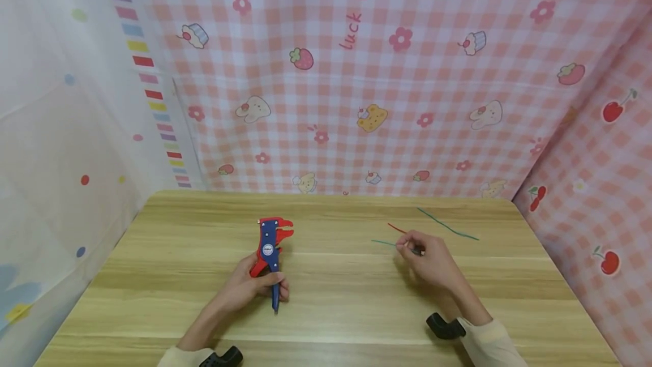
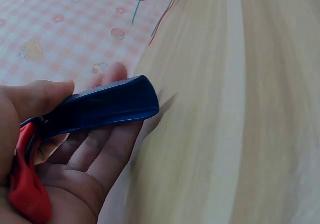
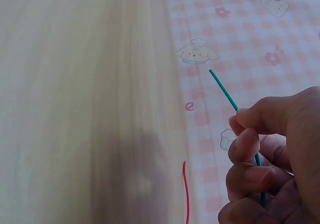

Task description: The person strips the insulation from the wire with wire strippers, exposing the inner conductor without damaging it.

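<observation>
My left hand (image 1: 244, 286) holds a wire stripper (image 1: 267, 237) by its handles, with the red and blue head pointing up and away. In the left wrist view the thumb lies over the blue handle (image 2: 107, 107) and the fingers lie beneath it; the red handle (image 2: 27, 184) sits by the palm. Thumb and fingertips of my right hand (image 1: 430, 256) pinch a green wire (image 3: 223, 90). One end of it sticks out to the left, and the rest runs through the curled fingers. A red wire (image 1: 396, 227) lies on the table just behind that hand.
Another green wire (image 1: 448, 226) lies at the back right of the wooden table (image 1: 336, 299). A pink checked cloth (image 1: 346, 89) hangs behind the table, with more cloth at both sides. Black wrist cameras (image 1: 445, 326) sit at the sleeves.
</observation>
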{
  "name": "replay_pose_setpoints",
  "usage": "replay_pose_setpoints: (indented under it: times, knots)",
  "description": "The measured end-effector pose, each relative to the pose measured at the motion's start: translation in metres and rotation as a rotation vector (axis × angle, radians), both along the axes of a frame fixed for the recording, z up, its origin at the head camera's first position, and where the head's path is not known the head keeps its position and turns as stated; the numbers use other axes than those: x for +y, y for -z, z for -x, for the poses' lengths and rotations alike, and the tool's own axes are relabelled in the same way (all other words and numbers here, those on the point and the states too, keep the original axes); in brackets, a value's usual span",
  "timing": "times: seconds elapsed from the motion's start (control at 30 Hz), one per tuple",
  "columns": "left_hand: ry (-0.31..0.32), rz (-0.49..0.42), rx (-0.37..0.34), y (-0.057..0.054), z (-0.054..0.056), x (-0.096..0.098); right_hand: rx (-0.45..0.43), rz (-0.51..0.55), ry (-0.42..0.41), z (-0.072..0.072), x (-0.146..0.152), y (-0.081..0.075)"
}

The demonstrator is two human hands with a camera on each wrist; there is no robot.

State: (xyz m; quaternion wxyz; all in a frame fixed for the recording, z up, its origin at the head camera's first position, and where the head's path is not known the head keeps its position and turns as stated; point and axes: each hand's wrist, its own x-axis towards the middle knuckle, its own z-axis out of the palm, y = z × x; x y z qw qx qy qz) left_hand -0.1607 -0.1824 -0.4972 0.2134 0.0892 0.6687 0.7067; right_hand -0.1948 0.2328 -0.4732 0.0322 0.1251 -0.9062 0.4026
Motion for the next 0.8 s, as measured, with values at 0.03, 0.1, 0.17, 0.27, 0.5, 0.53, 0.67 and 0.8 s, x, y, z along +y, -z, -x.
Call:
replay_pose_setpoints:
  times: [0.03,0.1,0.17,0.27,0.5,0.53,0.67,0.8]
  knots:
    - [-0.007,-0.006,-0.003,0.0,0.0,0.002,-0.002,0.001,0.002,0.0,-0.001,-0.001]
    - [-0.015,-0.022,-0.011,0.0,-0.001,0.006,-0.015,0.006,0.002,0.0,-0.004,-0.004]
    - [-0.02,-0.043,-0.018,0.001,0.0,0.01,-0.033,0.022,-0.005,0.0,-0.007,-0.007]
    - [-0.022,-0.069,-0.027,0.002,0.0,0.016,-0.056,0.046,-0.014,-0.001,-0.013,-0.01]
    - [0.006,-0.111,-0.033,0.001,-0.003,0.031,-0.07,0.072,-0.023,-0.001,-0.019,-0.011]
    - [0.016,-0.117,-0.031,0.002,-0.003,0.033,-0.072,0.075,-0.021,-0.001,-0.019,-0.012]
    - [0.051,-0.134,-0.022,0.003,-0.005,0.04,-0.072,0.084,-0.021,-0.001,-0.021,-0.013]
    - [0.089,-0.153,-0.013,0.004,-0.006,0.044,-0.073,0.093,-0.033,0.001,-0.024,-0.014]
